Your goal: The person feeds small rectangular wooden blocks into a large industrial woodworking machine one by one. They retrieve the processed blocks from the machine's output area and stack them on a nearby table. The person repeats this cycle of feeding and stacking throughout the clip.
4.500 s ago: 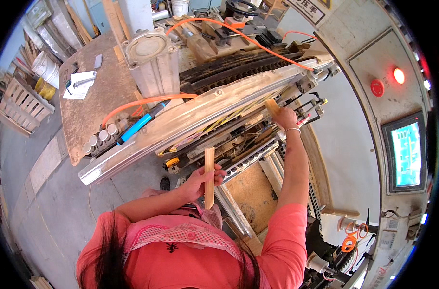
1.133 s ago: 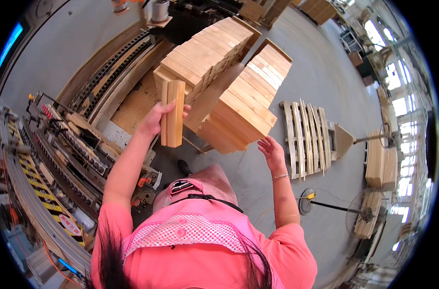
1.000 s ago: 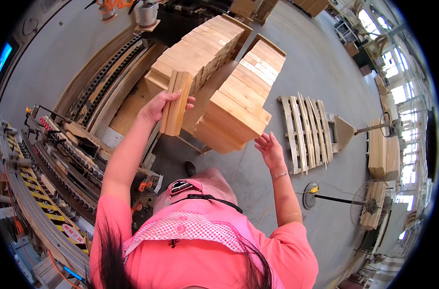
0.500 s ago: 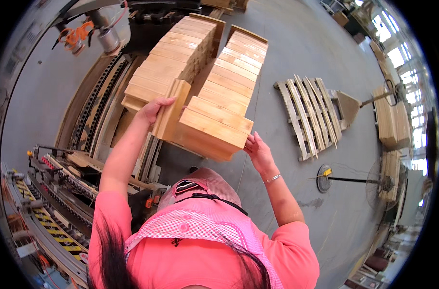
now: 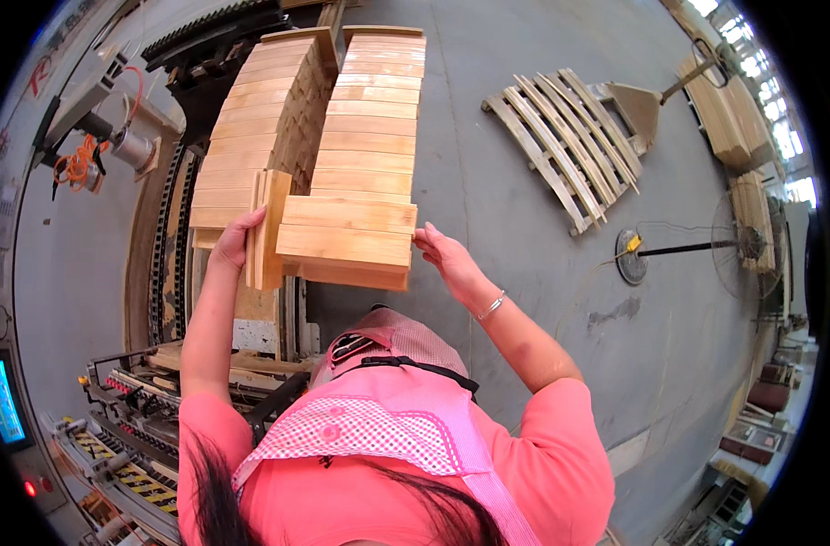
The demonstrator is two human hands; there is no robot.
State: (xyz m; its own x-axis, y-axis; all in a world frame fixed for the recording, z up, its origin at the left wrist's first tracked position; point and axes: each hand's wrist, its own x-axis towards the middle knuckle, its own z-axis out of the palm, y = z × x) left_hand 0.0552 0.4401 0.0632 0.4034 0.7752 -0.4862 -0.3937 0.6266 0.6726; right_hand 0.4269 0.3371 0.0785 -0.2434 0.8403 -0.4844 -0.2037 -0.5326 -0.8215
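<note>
Two long rows of light wooden boards run away from me, a left row [image 5: 247,118] and a right row [image 5: 365,141]. At the near end of the right row, a small stack of boards [image 5: 347,238] juts out toward me, slightly raised. My left hand [image 5: 237,238] is closed around a few boards standing on edge [image 5: 269,232] against the stack's left end. My right hand [image 5: 444,257] has its fingertips against the stack's right end, thumb side up, so the stack sits between both hands. The right fingertips are partly hidden by the wood.
To the right lies a slatted wooden pallet [image 5: 570,146] on a pallet jack [image 5: 633,118]. A standing fan [image 5: 750,241] lies beyond a round base [image 5: 632,255]. Machine rails [image 5: 165,246] and a lit screen [image 5: 1,400] are at my left.
My view has turned, so the rows now point more straight ahead. Both hands stay at the stack's ends, and the stack now sits more level across in front of me.
</note>
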